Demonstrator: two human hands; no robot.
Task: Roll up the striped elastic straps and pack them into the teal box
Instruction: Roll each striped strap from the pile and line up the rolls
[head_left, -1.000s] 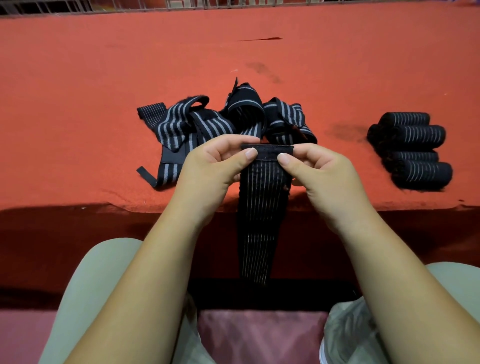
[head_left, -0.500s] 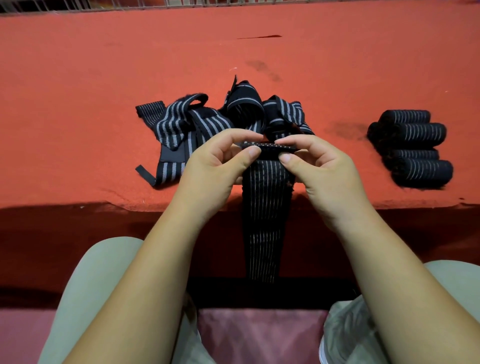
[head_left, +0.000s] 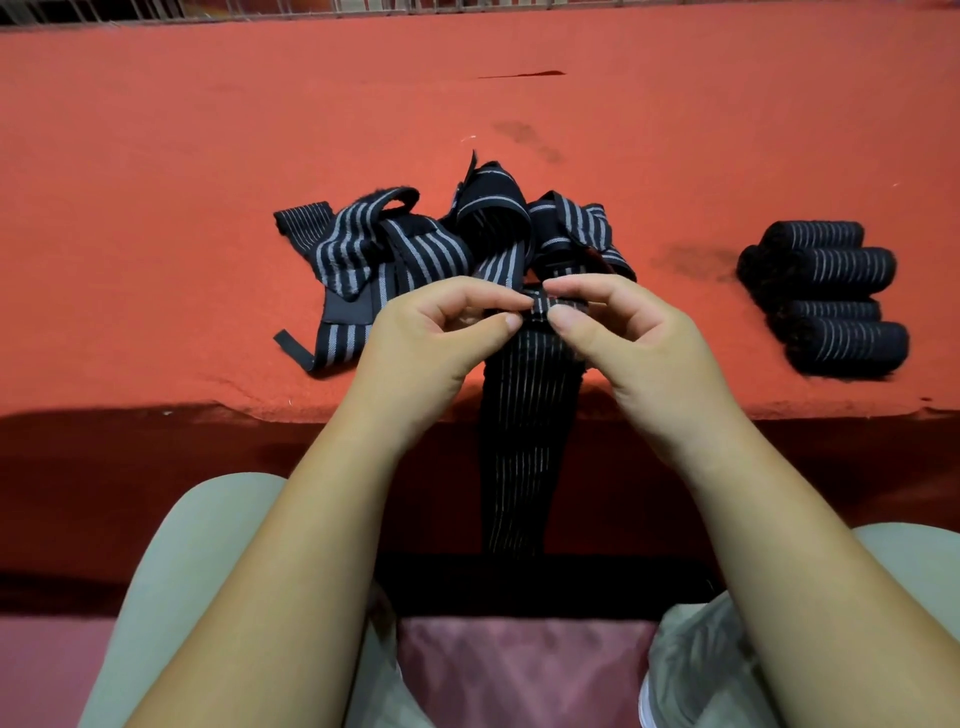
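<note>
Soft, fairly even warm light on the red tabletop (head_left: 182, 182); deep shadow below its near edge; wide-angle distortion bows the far edge; rolled straps (head_left: 826, 301) lose detail in the blacks; lower corners slightly soft

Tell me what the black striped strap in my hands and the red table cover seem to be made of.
The black strap with thin pale stripes: likely woven elastic fabric, matte; it hangs limp over the table edge, and the left hand and right hand pinch its rolled end. The red table cover: probably felt or short-pile cloth, matte, with a fuzzy surface and dark smudges.
</note>
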